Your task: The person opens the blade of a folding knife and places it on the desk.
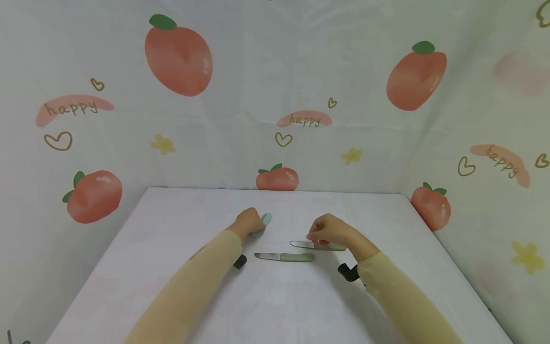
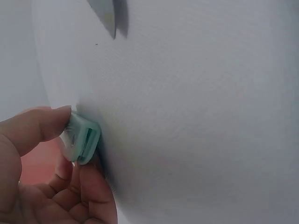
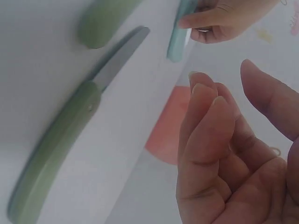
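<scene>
My left hand pinches a slim mint-green plastic piece between thumb and fingers, close over the white table. A slot shows in its near end; its exact kind is unclear. My right hand hovers above the farther of two small knives, its fingers loosely bent and the thumb apart from them, holding nothing. That farther knife has a green handle and a bare blade pointing left. Nearer to me lies a matching knife, also pointing left.
The white tabletop stretches around the knives. Behind it and at both sides hangs a pale curtain printed with red fruit, hearts and "happy". Black wrist mounts show beneath both yellow sleeves.
</scene>
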Demonstrator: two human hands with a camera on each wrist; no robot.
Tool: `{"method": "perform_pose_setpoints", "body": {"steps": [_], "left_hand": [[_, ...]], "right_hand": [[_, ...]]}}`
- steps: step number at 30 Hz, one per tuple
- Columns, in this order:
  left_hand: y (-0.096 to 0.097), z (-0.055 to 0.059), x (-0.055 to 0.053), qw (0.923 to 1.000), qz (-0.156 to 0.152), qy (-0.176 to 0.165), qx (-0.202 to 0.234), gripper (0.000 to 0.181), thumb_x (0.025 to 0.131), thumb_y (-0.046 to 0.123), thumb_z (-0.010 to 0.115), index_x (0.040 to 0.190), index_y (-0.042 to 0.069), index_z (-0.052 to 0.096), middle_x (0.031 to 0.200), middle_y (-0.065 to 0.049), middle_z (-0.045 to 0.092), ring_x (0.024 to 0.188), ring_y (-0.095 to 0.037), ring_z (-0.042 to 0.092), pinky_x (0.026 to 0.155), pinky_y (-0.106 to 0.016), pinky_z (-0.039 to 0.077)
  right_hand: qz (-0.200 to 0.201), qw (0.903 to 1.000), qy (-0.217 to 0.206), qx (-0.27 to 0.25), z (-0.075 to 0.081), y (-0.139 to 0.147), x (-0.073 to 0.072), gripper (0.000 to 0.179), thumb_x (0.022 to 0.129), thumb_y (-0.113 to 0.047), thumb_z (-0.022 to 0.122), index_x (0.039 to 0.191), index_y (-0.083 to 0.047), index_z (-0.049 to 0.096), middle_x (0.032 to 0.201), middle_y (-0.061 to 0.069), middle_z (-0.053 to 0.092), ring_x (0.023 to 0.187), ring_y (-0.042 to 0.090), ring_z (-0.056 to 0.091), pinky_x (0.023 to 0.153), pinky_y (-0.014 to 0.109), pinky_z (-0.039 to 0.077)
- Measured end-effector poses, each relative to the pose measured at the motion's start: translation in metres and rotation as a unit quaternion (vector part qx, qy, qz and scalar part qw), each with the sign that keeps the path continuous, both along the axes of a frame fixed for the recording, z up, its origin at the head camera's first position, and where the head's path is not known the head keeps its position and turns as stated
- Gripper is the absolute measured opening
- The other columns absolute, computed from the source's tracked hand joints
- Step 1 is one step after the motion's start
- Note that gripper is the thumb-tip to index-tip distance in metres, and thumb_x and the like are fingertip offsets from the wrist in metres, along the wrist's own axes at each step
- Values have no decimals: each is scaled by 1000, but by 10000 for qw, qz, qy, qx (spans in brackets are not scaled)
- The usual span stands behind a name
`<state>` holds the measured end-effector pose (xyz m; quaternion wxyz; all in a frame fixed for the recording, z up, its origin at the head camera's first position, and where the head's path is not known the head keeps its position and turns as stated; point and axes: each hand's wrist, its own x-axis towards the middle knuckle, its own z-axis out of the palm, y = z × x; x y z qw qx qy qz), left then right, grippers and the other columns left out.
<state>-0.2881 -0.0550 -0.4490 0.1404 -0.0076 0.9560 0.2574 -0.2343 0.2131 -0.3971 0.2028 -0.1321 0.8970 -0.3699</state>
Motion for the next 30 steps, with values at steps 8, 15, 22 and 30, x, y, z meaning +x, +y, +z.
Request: {"method": "perform_pose_setpoints", "body": {"steps": [8,15,22,30], "left_hand": [[-3,2,10,9997,-117,84,215,25,87,17,77,103,2,63,93,-7,62,85,-20,57,78,-34,51],[-7,-1,14,9981,-98,229,562,23,88,19,76,101,7,61,93,-5,62,85,-20,56,74,-33,48],[-13,-3,16,9935,-109,464,1033,25,90,21,75,106,7,62,101,-7,66,88,-21,60,76,-35,50],[-20,-5,21,9835,-185,659,1675,25,92,22,75,107,8,62,96,-3,66,82,-17,60,68,-30,50]], "right_hand": [[-15,9999,90,-115,10,-17,-8,14,92,-18,74,89,-5,70,78,5,65,68,13,58,67,28,51],[-187,9989,255,-350,11,-34,-16,15,93,-21,73,97,-7,70,91,9,67,78,18,62,76,33,55],[-220,9967,655,-434,4,-49,-23,14,94,-23,72,99,-10,71,93,4,69,82,23,66,78,38,55],[-552,9912,963,-727,-5,-65,-26,15,94,-22,72,101,-9,71,92,1,69,86,28,69,71,33,54]]}}
